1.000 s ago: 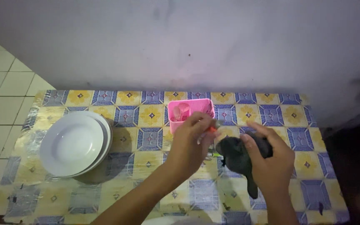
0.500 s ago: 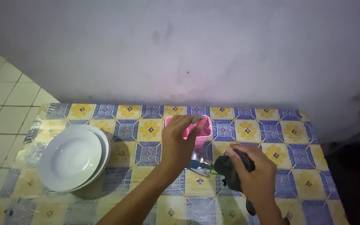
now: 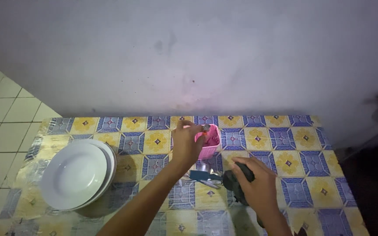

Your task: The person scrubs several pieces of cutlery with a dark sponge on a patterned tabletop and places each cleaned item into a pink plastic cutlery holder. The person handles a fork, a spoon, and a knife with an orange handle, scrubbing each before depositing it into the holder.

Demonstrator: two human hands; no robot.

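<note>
The left hand (image 3: 187, 144) reaches over the near rim of a small pink plastic holder (image 3: 211, 140), its fingers pinched shut around the end of a utensil (image 3: 206, 128) whose grey tip shows just above the holder's opening; what kind of utensil it is cannot be made out. The right hand (image 3: 257, 188) lies closer to the person, fingers curled tight around a dark cloth (image 3: 234, 183) bunched on the table, with part of the cloth spilling out to the left of the knuckles and the rest hidden under the palm. Between the two hands, just in front of the holder, a few pieces of cutlery (image 3: 206, 177) lie flat on the table; one has a dark blue handle, the others are dim and blur together. The holder stands upright near the back of the table, and its inside shows only a pink glow, so its contents cannot be told apart. Well to the left, a stack of white plates (image 3: 78, 174) sits with the top one empty; how many lie beneath is unclear. All of it rests on a table covered in a patterned yellow and blue cloth (image 3: 302, 175), whose near edge is cut off by the frame. A plain grey wall (image 3: 197, 52) rises behind, and pale floor tiles (image 3: 1, 113) show at the left.
</note>
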